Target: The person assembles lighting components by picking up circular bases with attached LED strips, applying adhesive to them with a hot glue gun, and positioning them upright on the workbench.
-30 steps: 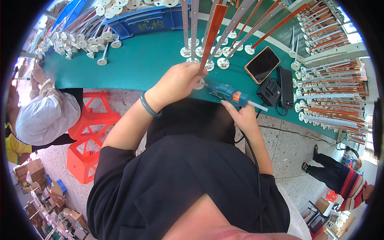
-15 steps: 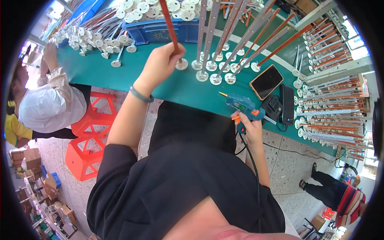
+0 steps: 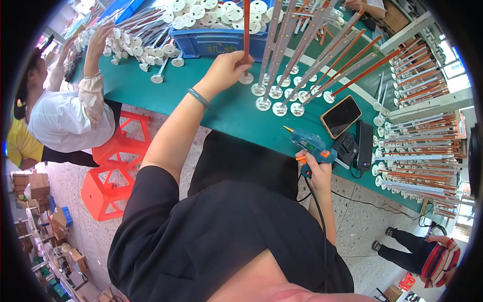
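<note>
My left hand [image 3: 224, 73] is closed around the lower part of an upright copper-coloured strip [image 3: 246, 25]. The strip's round white base [image 3: 246, 78] is just below my fingers at the green table, beside a group of similar standing strips [image 3: 287, 50]. Down by the table's near edge, my right hand [image 3: 318, 173] grips a translucent blue glue gun [image 3: 308, 141] with an orange trigger. Its brass nozzle points up and to the left, toward the standing bases. A black cable hangs from the glue gun's handle.
A phone [image 3: 341, 117], a black charger [image 3: 343, 146] and a black battery-like block [image 3: 364, 143] lie right of the glue gun. A blue bin [image 3: 216, 45] of white discs stands behind my left hand. Stacked strips [image 3: 417, 146] fill the right side. A co-worker [image 3: 70, 121] is at the left.
The strip in my left hand has gone from tilted to nearly upright, and its base is closer to the standing group. My right hand still holds the glue gun. The co-worker's arms have risen.
</note>
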`<state>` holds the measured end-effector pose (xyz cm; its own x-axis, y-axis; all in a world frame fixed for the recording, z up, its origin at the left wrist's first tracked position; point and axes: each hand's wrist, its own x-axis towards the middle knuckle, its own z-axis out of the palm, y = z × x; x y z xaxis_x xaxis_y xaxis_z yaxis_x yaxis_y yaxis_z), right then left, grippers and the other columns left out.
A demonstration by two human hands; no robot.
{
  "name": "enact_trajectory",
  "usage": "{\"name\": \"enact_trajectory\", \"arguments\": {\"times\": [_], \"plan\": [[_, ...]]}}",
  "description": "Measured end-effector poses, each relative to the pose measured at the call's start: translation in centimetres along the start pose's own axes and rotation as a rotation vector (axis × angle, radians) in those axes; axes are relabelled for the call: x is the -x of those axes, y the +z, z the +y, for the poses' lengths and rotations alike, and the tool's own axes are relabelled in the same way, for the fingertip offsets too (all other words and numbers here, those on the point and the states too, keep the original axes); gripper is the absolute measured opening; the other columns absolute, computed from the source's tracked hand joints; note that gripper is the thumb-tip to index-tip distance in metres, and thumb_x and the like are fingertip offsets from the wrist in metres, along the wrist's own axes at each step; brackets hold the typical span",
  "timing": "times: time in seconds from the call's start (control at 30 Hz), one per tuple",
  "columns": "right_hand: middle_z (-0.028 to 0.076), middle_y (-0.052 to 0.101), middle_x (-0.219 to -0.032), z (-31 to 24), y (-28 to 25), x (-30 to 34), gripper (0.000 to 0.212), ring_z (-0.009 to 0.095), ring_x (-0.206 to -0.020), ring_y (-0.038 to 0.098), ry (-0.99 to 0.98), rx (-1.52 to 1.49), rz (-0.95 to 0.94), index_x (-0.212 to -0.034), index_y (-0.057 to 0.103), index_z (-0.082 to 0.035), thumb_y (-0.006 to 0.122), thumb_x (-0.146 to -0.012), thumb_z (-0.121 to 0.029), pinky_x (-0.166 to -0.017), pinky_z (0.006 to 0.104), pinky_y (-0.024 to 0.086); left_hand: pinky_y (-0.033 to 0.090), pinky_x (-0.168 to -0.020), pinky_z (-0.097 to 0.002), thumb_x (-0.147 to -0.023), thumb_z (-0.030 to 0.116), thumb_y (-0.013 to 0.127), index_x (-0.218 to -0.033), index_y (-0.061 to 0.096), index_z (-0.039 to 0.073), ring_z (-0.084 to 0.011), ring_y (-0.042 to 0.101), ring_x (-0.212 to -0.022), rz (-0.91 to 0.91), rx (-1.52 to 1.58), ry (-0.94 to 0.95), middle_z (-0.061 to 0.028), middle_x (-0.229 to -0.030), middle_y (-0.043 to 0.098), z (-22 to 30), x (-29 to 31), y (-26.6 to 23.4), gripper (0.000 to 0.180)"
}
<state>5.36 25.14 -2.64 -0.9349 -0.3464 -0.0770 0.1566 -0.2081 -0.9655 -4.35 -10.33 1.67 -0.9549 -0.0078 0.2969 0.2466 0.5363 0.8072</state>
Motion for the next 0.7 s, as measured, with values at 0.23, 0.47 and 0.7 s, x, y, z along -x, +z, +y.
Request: {"name": "enact_trajectory", "arguments": {"times": [0.23,0.47,0.7], "plan": [[0.014,0.068,-0.095,0.7,-0.5,0.0,0.02,0.016,-0.076,0.062,-0.022,0.036,-0.025,-0.112,0.06,0.003,0.057,-0.094,-0.006,-0.07,0.0288,0.05,0.053,-0.073,-0.0277,-0.084,-0.001,0.065,-0.103,0.064,0.001,-0.0144,0.066,-0.078,0.2,-0.129,0.024,-0.0075,-0.09,0.069,-0.3,2.1,-0.5,0.02],[0.013,0.069,-0.093,0.4,-0.2,0.1,0.022,0.015,-0.078,0.064,-0.017,0.03,0.003,-0.112,0.061,0.002,0.061,-0.091,-0.005,-0.069,0.0272,0.05,0.048,-0.061,-0.0285,-0.078,-0.003,0.064,-0.09,0.063,0.005,-0.0188,0.06,-0.069,0.25,-0.207,0.245,-0.0071,-0.082,0.061,4.1,6.6,1.6,0.014],[0.011,0.07,-0.09,0.3,0.0,0.0,0.024,0.015,-0.08,0.066,0.004,0.02,0.022,-0.111,0.061,0.001,0.065,-0.089,-0.004,-0.068,0.0255,0.051,0.05,-0.061,-0.0359,-0.079,0.01,0.071,-0.113,0.064,0.014,-0.0227,0.062,-0.07,0.07,-0.606,0.444,-0.0025,-0.076,0.063,5.0,7.5,5.9,0.035]]}}
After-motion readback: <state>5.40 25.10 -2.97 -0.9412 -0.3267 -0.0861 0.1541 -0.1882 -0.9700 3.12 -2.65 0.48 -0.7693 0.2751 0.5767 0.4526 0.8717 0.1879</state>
